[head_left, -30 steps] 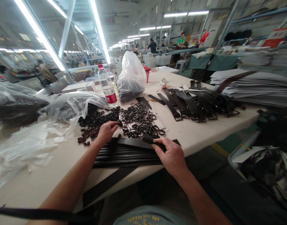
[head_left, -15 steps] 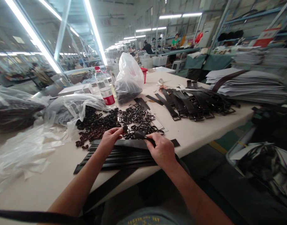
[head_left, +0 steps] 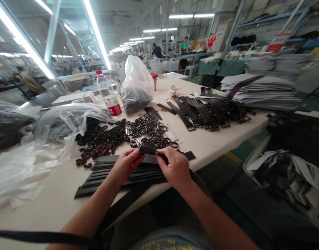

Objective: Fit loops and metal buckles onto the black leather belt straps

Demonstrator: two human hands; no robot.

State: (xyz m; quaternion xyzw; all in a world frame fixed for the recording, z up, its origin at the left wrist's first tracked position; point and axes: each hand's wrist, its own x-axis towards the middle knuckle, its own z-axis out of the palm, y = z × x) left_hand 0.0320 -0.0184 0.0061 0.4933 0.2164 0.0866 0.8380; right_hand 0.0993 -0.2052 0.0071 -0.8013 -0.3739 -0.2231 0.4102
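My left hand point(head_left: 126, 164) and my right hand point(head_left: 175, 166) meet over the near table edge, both pinched on the folded end of a black belt strap point(head_left: 148, 149). The left fingers seem to press a small dark loop against that end, but it is too small to tell. Under my hands lies a stack of flat black straps point(head_left: 117, 175). Just beyond them spreads a pile of metal buckles point(head_left: 146, 128), with a heap of dark brown loops point(head_left: 100, 140) to its left.
Finished belts with buckles point(head_left: 206, 113) lie in a row at right, beside stacked grey sheets point(head_left: 263, 92). A water bottle point(head_left: 107, 95), a tied plastic bag point(head_left: 137, 85) and loose plastic bags point(head_left: 24, 139) sit left and behind. Other people work at far tables.
My left hand left the buckle and loop piles and came back to the strap end. My right hand lifted that end and moved left, so both hands now grip it together.
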